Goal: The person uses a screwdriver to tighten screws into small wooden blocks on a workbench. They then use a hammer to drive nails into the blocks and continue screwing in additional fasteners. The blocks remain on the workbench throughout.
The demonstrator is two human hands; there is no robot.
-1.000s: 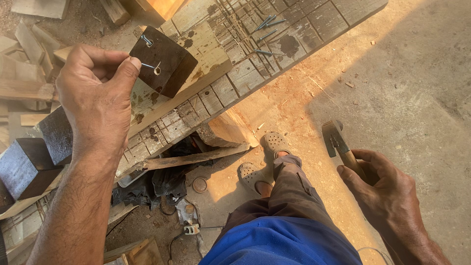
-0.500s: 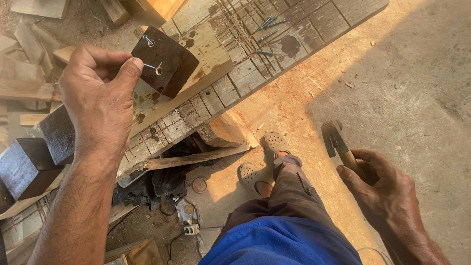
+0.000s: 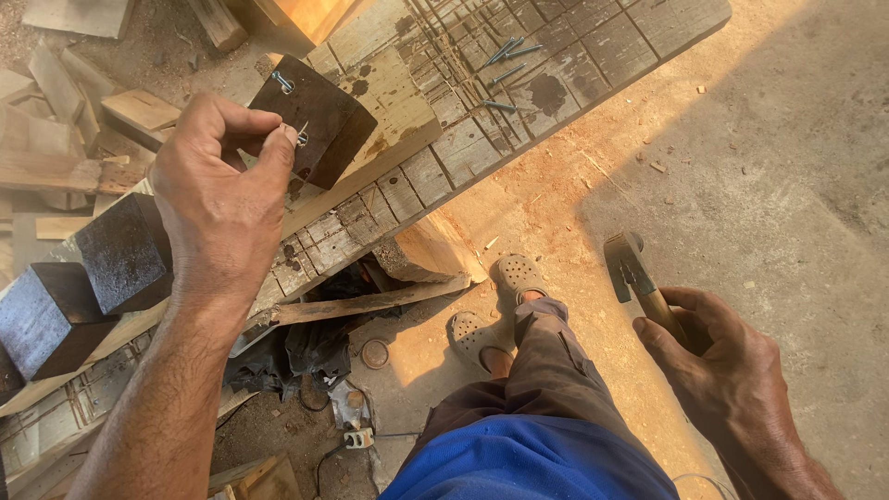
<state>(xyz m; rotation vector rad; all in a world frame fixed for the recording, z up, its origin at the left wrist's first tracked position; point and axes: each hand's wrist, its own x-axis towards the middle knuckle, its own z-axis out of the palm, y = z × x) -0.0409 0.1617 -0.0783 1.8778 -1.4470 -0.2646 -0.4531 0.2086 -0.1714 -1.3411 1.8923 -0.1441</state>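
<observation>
My left hand (image 3: 222, 199) pinches a small metal nail (image 3: 302, 132) between thumb and forefinger, its tip over the top of a dark wooden block (image 3: 319, 125). That block rests on a long worn plank (image 3: 417, 157) marked with a grid of squares. Another nail (image 3: 282, 83) sticks out near the block's far corner. My right hand (image 3: 727, 375) hangs low at the right, wrapped round the wooden handle of a hammer (image 3: 634, 273) whose metal head points away from me.
Several loose nails (image 3: 505, 65) lie on the plank's far part. Two more dark blocks (image 3: 88, 287) stand at the left. Wood offcuts (image 3: 139, 111) and scrap (image 3: 315, 356) litter the ground below. My sandalled feet (image 3: 500, 306) stand on sawdust-covered concrete.
My left hand has shifted slightly, bringing the nail closer over the dark block's top. The right hand and hammer have stayed put.
</observation>
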